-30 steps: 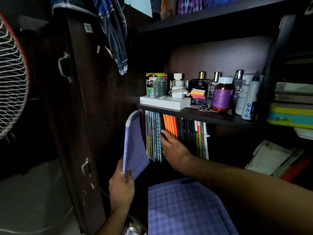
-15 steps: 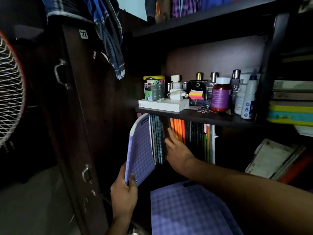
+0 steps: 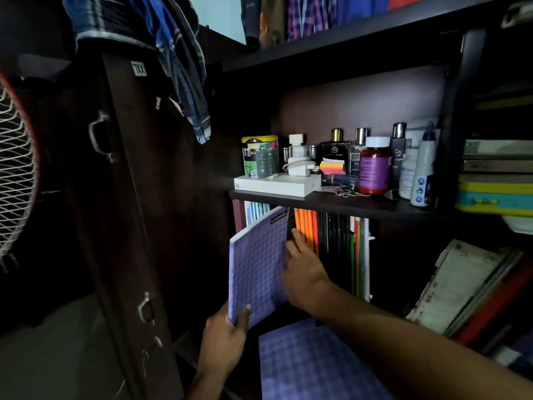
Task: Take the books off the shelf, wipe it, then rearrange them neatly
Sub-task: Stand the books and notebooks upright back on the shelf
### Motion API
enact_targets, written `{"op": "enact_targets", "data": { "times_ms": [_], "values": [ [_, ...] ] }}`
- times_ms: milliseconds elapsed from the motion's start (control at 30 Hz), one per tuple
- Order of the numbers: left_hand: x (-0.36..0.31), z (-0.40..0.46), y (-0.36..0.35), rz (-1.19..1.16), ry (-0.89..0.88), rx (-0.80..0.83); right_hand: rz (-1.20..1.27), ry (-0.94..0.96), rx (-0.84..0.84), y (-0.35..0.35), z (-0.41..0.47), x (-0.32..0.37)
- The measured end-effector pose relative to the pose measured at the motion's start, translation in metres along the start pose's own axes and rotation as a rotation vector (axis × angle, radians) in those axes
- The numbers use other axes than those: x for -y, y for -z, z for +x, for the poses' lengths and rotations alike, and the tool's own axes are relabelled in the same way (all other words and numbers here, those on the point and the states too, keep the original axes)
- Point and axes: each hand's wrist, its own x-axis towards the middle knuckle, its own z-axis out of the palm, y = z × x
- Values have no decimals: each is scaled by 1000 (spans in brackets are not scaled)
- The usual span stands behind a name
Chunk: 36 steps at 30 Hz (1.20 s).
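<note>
The scene is dim, most of the dark wooden cabinet [image 3: 138, 197] sunk in near-black shadow. Soft light from the upper left catches the flat white box [image 3: 277, 184] and the red-brown pill bottle with its white cap [image 3: 374, 166]. Wide-angle distortion bends the shelf edges and the white wire fan grille [image 3: 14, 168]. The lilac checked notebook [image 3: 256, 267] shows slight motion blur, and the right edge smears.

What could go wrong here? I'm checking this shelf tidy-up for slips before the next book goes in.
1. The left hand pinches only the bottom corner of the tilted purple checked notebook; it could slip or bend.
2. The right hand presses on the upright orange-spined books; with the space beside them open, the row may topple.
</note>
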Motion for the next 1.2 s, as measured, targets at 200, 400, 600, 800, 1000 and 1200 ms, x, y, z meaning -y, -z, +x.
{"op": "enact_targets", "data": {
  "times_ms": [200, 400, 600, 800, 1000, 1200],
  "values": [
    [7, 11, -6, -44, 59, 30, 834, -273, -39, 12, -18, 43],
    [5, 28, -16, 1, 36, 116, 1853, -551, -100, -21, -8, 53],
    [-10, 41, -29, 147, -108, 71, 1901, -437, -119, -25, -5, 53],
    [-10, 23, -27, 12, -362, -258, 1924, -549, -185, -26, 4, 58],
    [-24, 54, -54, 19, -315, -178, 1893, -566, -197, -18, 1, 49],
    [-48, 93, -64, -1, -152, -86, 1919, -531, -213, -25, 0, 46]
  ]
}}
